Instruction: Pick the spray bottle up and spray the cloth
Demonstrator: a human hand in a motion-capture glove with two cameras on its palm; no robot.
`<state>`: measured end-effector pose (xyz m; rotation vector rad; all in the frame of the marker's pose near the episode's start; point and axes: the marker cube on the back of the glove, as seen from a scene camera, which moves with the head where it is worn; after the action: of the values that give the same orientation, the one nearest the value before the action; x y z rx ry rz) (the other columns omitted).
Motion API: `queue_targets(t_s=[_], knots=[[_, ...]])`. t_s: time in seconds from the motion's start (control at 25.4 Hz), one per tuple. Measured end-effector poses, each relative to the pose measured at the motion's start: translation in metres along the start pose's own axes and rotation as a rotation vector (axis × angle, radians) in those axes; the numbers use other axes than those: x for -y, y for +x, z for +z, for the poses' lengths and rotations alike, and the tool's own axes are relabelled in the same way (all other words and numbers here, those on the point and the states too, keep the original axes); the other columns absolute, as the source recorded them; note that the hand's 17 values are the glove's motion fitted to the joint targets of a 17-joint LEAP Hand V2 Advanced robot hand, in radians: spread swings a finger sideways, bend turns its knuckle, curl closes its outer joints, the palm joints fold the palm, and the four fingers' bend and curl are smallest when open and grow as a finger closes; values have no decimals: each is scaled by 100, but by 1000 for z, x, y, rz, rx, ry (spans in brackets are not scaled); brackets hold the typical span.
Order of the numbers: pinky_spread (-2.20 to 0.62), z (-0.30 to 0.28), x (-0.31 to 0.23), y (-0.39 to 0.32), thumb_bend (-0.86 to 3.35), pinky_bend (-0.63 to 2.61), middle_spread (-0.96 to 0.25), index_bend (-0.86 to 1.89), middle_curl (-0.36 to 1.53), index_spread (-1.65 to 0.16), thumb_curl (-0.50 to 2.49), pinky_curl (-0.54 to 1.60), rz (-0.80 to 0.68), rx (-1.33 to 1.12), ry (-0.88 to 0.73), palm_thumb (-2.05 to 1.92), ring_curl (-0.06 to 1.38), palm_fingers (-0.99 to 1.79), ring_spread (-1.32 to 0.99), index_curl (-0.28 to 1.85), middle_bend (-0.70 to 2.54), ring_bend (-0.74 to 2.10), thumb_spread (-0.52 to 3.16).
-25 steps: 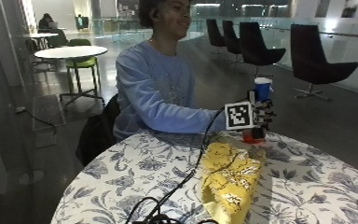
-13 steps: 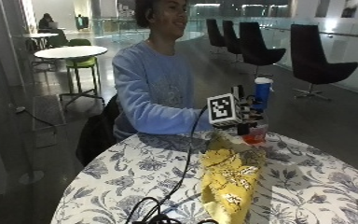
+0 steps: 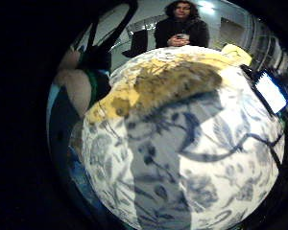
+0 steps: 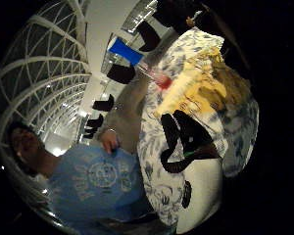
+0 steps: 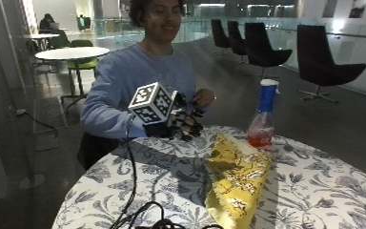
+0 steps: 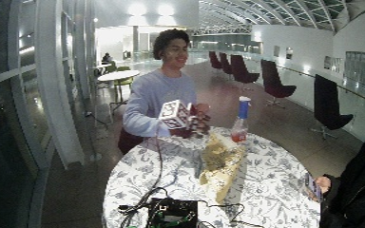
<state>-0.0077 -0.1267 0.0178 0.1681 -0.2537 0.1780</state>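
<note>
A: Where's the clear spray bottle with the blue head and red liquid (image 5: pixel 261 119)?

B: Upright on the round floral-patterned table (image 5: pixel 322 191), touching the far end of the crumpled yellow patterned cloth (image 5: pixel 236 179), on the side away from the black-gloved right hand (image 5: pixel 178 125)

A: And the fingers?

B: Loosely curled, holding nothing, raised above the table's edge nearest the person, well apart from the bottle, beyond the cloth's other side
</note>
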Motion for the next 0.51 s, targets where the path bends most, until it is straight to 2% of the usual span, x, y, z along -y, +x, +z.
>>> queue_targets(t_s=[0.28, 0.51], knots=[[10, -46, -83, 47, -2, 38, -6, 5, 47, -33, 42, 37, 88, -207, 29, 82, 40, 79, -4, 13, 37, 55, 102], [11, -76, -120, 81, -2, 37, -6, 7, 47, -33, 42, 37, 150, -262, 49, 83, 40, 79, -4, 13, 39, 55, 105]])
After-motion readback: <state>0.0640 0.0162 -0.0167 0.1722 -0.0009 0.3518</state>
